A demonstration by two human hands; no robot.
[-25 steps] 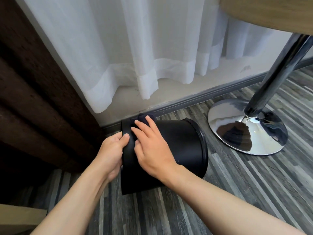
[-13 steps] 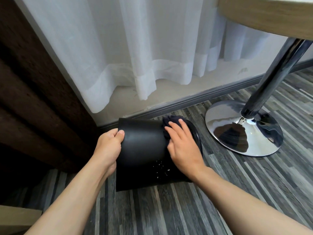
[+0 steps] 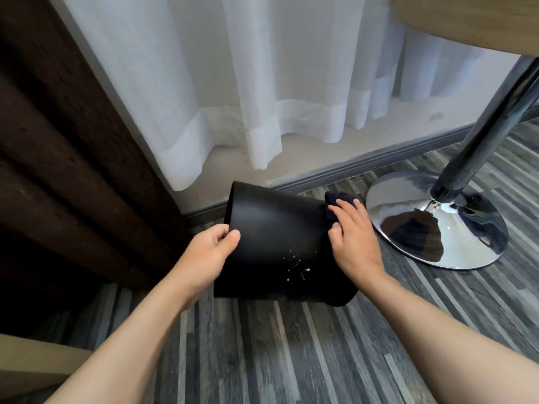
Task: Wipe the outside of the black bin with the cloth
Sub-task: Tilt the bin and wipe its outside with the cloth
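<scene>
The black bin [image 3: 271, 243] lies tipped on its side on the grey plank floor, its base end at the left. Small white specks dot its lower side. My left hand [image 3: 208, 253] grips the bin's left edge, thumb on the wall. My right hand [image 3: 351, 237] presses a dark cloth [image 3: 338, 199] against the bin's right end; most of the cloth is hidden under my fingers.
A chrome table base [image 3: 437, 223] and its slanted pole [image 3: 481, 135] stand just right of the bin, under a wooden tabletop [image 3: 466, 18]. White sheer curtains [image 3: 262, 97] and a skirting board lie behind. A dark brown curtain [image 3: 58, 141] hangs at the left.
My right hand slid the cloth along the bin from its left end to its right end. The bin's base end tilted up slightly while my left hand kept its grip.
</scene>
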